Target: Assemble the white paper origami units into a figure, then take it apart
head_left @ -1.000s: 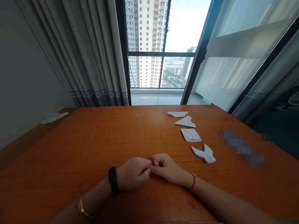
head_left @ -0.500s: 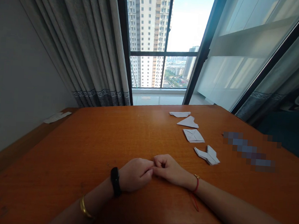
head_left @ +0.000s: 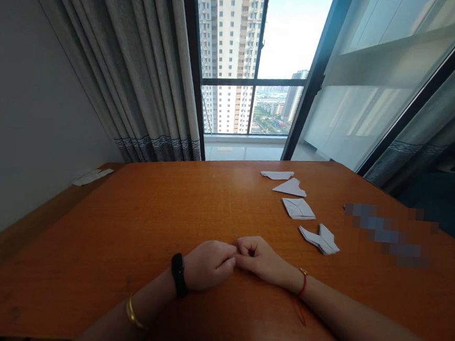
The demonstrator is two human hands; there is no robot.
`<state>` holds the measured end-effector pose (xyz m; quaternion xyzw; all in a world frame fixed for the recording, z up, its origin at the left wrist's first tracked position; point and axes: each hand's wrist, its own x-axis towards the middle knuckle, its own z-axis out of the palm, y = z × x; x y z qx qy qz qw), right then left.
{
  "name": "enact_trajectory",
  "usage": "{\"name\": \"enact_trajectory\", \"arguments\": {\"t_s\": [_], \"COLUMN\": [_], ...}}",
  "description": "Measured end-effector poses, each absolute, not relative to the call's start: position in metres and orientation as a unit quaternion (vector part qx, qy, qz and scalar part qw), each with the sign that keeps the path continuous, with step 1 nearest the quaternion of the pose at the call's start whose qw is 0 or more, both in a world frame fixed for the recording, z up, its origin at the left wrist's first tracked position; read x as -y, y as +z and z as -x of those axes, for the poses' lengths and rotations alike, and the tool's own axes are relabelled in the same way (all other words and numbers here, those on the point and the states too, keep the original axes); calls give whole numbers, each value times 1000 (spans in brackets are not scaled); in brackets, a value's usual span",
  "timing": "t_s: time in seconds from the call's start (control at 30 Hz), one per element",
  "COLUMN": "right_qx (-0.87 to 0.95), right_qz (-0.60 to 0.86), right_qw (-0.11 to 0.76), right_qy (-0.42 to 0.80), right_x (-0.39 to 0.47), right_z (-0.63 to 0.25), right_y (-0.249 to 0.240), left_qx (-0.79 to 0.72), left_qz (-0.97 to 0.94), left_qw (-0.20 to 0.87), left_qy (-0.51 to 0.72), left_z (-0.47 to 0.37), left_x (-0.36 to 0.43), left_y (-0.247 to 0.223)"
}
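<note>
My left hand [head_left: 209,265] rests closed on the wooden table [head_left: 162,202], with a black band on the wrist and a gold bangle further up the arm. Against its fingertips lie the curled fingers of my right hand [head_left: 266,261], whose wrist carries a red string bracelet. No object shows in either hand. Nearest to the right hand, up and to its right, is a white folded paper piece with angled wings [head_left: 322,240]. Behind it lie a squarish folded paper [head_left: 298,208], a pointed folded paper [head_left: 290,186] and a narrow folded paper strip [head_left: 277,175].
A blurred-out patch [head_left: 388,233] hides something on the table's right side. White papers [head_left: 93,177] lie on a ledge by the left wall. Beyond the far table edge are a grey curtain [head_left: 156,81] and a window [head_left: 254,82].
The whole view has shifted slightly, so everything sits a little further right. My hands keep their pose against each other, and the folded papers have not moved on the table.
</note>
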<state>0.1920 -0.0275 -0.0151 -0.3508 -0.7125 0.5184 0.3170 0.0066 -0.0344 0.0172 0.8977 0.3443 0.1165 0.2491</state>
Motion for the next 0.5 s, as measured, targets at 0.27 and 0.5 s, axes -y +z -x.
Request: {"name": "enact_trajectory", "arguments": {"t_s": [0.27,0.5], "right_qx": [709,697], "right_qz": [357,352], "right_qw": [314,319], "right_qy": [521,537], "right_x": [28,26], "right_z": [-191,-191], "right_y": [-14,-18], "left_qx": [-357,-357], "left_qz": [-895,-895], "left_qw": [244,243], "left_qy": [109,110], "left_z": [-7,-7], "left_x": [35,34], "left_y": [18,18]}}
